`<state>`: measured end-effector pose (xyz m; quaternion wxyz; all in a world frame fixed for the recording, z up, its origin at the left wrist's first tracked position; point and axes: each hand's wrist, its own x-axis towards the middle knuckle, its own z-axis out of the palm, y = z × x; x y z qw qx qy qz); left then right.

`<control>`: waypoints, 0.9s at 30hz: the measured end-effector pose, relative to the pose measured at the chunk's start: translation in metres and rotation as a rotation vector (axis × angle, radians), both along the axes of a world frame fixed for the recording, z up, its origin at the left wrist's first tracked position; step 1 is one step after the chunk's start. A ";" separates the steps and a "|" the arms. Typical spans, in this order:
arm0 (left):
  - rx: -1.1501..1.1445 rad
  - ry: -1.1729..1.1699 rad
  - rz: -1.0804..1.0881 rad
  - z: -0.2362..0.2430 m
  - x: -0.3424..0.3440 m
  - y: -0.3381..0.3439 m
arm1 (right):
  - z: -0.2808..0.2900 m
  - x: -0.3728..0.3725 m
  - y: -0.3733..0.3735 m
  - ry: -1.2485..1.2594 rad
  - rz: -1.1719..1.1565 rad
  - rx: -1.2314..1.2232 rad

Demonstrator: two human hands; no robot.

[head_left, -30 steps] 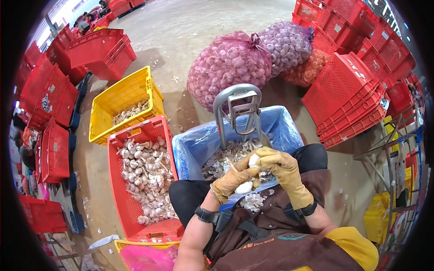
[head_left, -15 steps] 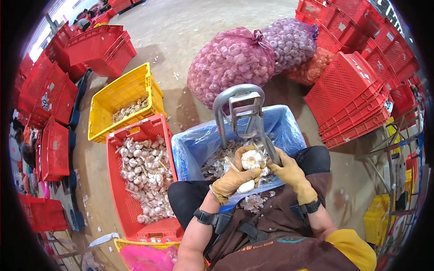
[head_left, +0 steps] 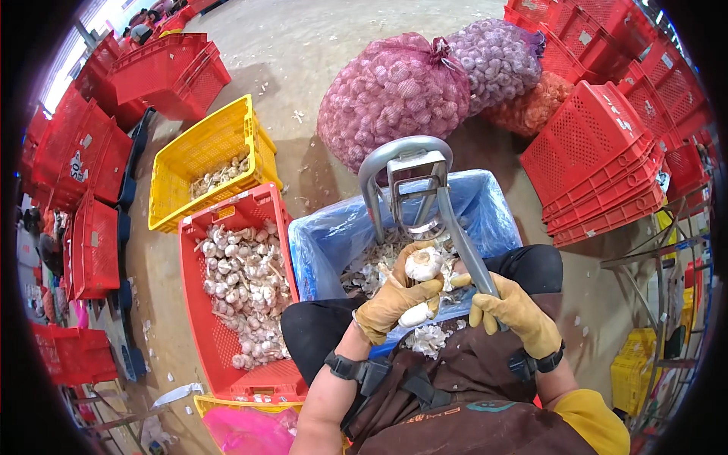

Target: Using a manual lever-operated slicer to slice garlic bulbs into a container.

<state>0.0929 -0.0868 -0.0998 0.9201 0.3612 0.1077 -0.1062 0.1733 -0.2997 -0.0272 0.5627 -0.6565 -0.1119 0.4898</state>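
My left hand (head_left: 387, 307), in a tan glove, holds a white garlic bulb (head_left: 423, 262) beneath a grey metal lever tool (head_left: 406, 144), with a pale piece (head_left: 415, 315) at the palm. My right hand (head_left: 523, 318), also gloved, grips the tool's long handle (head_left: 474, 258). The tool stands over a blue bin (head_left: 318, 243) lined with plastic, holding papery peels (head_left: 364, 269). Loose peels (head_left: 428, 341) lie on my brown apron (head_left: 462, 432). Left of the bin, a red crate (head_left: 193, 303) holds many bulbs.
A yellow crate (head_left: 167, 182) with some bulbs stands front left. Filled mesh sacks (head_left: 390, 91) lie beyond the bin. Red crates are stacked left (head_left: 95, 243) and right (head_left: 576, 144). A metal rack (head_left: 637, 262) stands at right. Other people (head_left: 140, 30) are in the far left background.
My right hand has moved from the bulb to the lever handle and drawn it down toward me to the right. The bulb in my left hand has turned into view and risen slightly.
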 end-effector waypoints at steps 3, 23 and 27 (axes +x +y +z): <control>0.059 -0.012 0.031 0.000 0.002 0.000 | -0.001 0.000 0.001 -0.010 -0.017 -0.035; 0.000 0.058 -0.040 -0.008 0.007 0.017 | -0.027 0.014 0.014 0.036 0.008 -0.024; -0.071 -0.016 -0.023 -0.013 0.008 0.020 | -0.029 0.014 0.014 0.030 0.004 -0.024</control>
